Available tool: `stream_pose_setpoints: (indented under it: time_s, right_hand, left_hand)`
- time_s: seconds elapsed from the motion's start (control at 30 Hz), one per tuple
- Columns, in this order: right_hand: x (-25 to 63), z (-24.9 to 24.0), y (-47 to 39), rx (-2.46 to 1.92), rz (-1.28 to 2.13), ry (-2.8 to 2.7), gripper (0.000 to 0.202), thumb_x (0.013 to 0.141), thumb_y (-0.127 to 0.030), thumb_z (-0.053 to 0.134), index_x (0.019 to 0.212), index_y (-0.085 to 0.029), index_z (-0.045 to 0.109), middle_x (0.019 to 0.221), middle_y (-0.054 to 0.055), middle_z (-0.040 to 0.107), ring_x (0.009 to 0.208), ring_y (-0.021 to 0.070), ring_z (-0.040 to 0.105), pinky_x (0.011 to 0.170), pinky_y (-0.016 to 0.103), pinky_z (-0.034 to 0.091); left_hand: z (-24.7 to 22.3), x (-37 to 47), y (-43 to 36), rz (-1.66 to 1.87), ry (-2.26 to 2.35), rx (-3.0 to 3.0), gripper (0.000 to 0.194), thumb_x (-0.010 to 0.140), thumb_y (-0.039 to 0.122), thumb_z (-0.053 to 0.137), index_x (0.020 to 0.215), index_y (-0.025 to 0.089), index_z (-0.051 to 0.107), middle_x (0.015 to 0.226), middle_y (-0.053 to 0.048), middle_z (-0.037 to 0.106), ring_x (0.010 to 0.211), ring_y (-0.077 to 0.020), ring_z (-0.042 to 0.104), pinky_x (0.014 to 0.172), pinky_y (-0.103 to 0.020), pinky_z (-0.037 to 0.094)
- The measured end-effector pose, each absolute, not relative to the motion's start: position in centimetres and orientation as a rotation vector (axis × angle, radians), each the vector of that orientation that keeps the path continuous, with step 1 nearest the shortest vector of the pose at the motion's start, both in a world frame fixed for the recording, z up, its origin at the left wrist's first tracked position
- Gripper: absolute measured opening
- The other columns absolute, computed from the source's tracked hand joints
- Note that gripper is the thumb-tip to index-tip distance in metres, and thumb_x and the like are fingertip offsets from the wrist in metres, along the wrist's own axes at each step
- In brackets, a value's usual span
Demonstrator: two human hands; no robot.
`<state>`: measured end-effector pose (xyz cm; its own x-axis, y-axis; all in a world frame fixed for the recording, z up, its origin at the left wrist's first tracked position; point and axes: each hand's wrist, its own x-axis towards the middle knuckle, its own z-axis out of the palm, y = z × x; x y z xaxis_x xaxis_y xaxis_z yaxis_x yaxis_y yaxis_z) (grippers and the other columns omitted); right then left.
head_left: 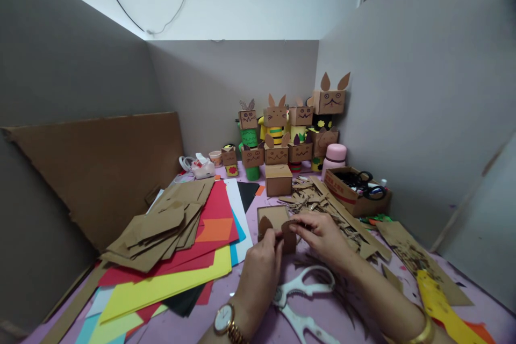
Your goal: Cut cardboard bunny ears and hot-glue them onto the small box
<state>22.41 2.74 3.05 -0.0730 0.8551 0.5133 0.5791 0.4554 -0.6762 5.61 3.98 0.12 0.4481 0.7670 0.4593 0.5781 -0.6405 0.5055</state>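
Observation:
In the head view a small brown cardboard box [272,214] stands on the table before me, a pointed cardboard ear [264,224] upright at its near left edge. My left hand [262,260], a watch on its wrist, is closed with fingertips pinched on the near edge of the box. My right hand [320,232] is closed on a second cardboard ear [287,226] and holds it at the near right edge of the box. Whether that ear is stuck on cannot be seen. White-handled scissors [300,286] lie between my forearms, partly covered by the left hand.
Coloured paper [169,285] and stacked cardboard pieces [161,228] lie left. Cardboard scraps [318,199], a box of tools [350,207] and a yellow glue gun [439,301] are on the right. Several cardboard animal figures [276,156], a plain box [278,181] and a pink bottle [335,158] stand behind.

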Motion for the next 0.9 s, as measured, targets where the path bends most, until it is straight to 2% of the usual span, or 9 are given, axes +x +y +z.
stream_pose_setpoints:
  time_s: [0.37,0.53,0.67,0.9]
  right_hand:
    - [22.2,2.7,2.8,-1.208,0.389,-1.724,0.021,0.082,-0.024,0.054,0.081,-0.013,0.072,0.073,0.008,0.07,0.069,0.0182,0.061,0.066,0.028,0.042]
    - [22.3,2.7,2.8,-1.213,0.458,-1.683,0.02,0.082,-0.024,0.054,0.079,-0.014,0.071,0.073,0.006,0.07,0.07,0.0174,0.061,0.066,0.027,0.042]
    - [22.2,2.9,2.8,-1.228,0.51,-1.636,0.019,0.08,-0.027,0.057,0.081,-0.014,0.071,0.076,0.005,0.069,0.071,0.0176,0.059,0.066,0.028,0.042]
    - [22.2,2.8,2.8,-1.21,0.595,-1.591,0.019,0.078,-0.028,0.06,0.087,-0.015,0.071,0.086,0.007,0.072,0.081,0.0206,0.062,0.073,0.031,0.045]
  left_hand:
    - [0.2,5.6,3.9,1.01,1.17,2.424,0.014,0.093,0.014,0.039,0.097,0.019,0.052,0.091,-0.01,0.075,0.077,-0.0244,0.074,0.064,-0.033,0.057]
    - [0.2,5.5,3.7,1.041,1.128,2.443,0.017,0.093,0.013,0.039,0.102,0.021,0.051,0.093,-0.008,0.075,0.078,-0.022,0.074,0.065,-0.032,0.058]
    - [-0.2,4.9,3.6,1.151,1.09,2.457,0.019,0.093,0.016,0.042,0.111,0.021,0.047,0.088,-0.006,0.074,0.074,-0.02,0.073,0.064,-0.03,0.058]
    - [-1.2,3.7,3.8,1.425,1.069,2.414,0.017,0.091,0.022,0.047,0.108,0.025,0.047,0.082,-0.002,0.069,0.07,-0.0185,0.069,0.065,-0.03,0.055]
